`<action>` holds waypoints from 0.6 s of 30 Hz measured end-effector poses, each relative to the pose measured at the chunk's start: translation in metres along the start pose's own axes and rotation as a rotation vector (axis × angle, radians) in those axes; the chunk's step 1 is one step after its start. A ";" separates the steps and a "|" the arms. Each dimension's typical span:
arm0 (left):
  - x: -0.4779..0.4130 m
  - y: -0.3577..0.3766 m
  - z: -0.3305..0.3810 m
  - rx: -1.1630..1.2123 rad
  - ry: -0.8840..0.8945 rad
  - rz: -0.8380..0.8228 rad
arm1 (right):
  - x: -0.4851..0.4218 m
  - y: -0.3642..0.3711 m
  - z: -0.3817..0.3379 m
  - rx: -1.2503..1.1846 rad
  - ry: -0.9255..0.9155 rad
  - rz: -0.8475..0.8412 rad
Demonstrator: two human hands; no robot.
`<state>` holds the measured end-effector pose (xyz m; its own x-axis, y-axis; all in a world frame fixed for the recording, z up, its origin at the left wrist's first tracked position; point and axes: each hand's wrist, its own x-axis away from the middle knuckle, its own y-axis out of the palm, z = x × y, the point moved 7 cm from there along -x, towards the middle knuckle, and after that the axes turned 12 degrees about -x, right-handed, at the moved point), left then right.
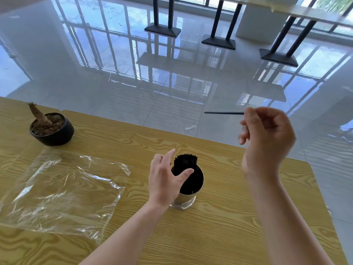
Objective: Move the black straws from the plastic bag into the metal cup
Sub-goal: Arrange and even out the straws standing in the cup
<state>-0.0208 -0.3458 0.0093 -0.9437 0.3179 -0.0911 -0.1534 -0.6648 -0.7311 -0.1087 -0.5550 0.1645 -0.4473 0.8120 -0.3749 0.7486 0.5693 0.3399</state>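
A metal cup point(186, 201) stands on the wooden table point(219, 236), near its middle. A bundle of black straws point(186, 161) stands upright in the cup, their ends above the rim. My left hand point(166, 178) wraps around the bundle and the cup's left side, thumb across the straws. My right hand point(267, 138) is raised above and to the right of the cup, pinching a single black straw point(223, 112) that points left, level in the air. The clear plastic bag point(63, 192) lies flat and crumpled on the table's left part; no straws show inside it.
A black pot with soil and a dry stump point(51, 129) sits at the table's far left. The table's far edge runs diagonally behind the cup. Beyond it is a glossy tiled floor with black table legs point(219, 41) and a small paper scrap point(190, 127).
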 end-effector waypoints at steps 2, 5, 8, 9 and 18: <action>0.002 -0.014 0.006 0.032 -0.014 0.109 | 0.013 -0.007 0.011 -0.076 0.091 0.037; 0.000 -0.030 0.018 0.208 -0.036 0.177 | 0.050 -0.016 0.041 -0.156 0.287 0.035; -0.008 -0.031 0.034 0.562 -0.074 0.020 | 0.091 -0.019 0.068 -0.129 0.426 -0.044; -0.011 -0.032 0.037 0.638 -0.096 -0.008 | 0.102 -0.019 0.075 -0.094 0.450 -0.082; -0.009 -0.039 0.031 0.505 -0.101 0.043 | 0.114 -0.016 0.081 0.413 0.342 -0.488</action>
<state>-0.0150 -0.3432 0.0596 -0.9721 0.2327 -0.0302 -0.2124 -0.9273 -0.3082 -0.1322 -0.4823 0.0462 -0.8551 0.5112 -0.0865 0.5182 0.8369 -0.1762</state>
